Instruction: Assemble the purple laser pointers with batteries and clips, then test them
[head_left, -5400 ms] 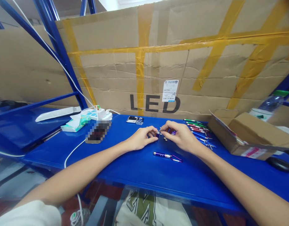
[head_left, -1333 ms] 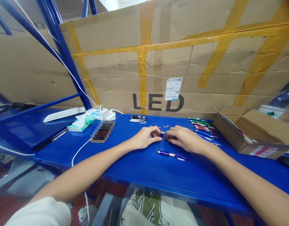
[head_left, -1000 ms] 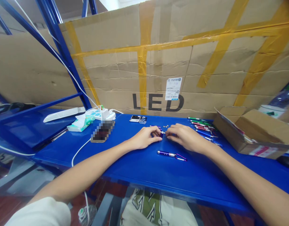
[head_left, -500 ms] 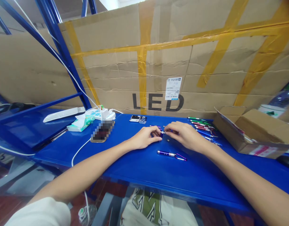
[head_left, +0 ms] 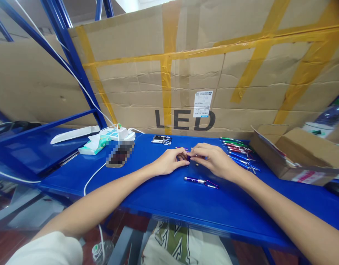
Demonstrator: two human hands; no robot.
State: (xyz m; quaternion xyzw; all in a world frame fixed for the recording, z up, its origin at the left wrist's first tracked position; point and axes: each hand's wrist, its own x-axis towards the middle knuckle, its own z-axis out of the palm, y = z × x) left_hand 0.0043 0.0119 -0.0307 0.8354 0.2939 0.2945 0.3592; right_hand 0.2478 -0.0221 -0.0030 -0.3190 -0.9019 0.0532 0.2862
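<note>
My left hand (head_left: 169, 162) and my right hand (head_left: 212, 159) meet fingertip to fingertip over the blue table (head_left: 163, 198). The left fingers curl round a small purple flashlight body (head_left: 186, 157). The right thumb and forefinger pinch a tiny part at its end, too small to name. One small button cell (head_left: 197, 164) lies on the table just under the right hand. A purple keychain flashlight (head_left: 200, 182) with a clip lies nearer to me, below both hands.
A row of coloured flashlights (head_left: 237, 150) lies right of my hands, and two dark ones (head_left: 161, 139) lie behind. An open cardboard box (head_left: 293, 156), a power strip (head_left: 118, 134), a tissue pack (head_left: 90, 146) and a phone (head_left: 118, 155) also sit on the table.
My right hand lifted from the table surface and brought a pinched small part up to the piece in my left hand. The left hand barely moved.
</note>
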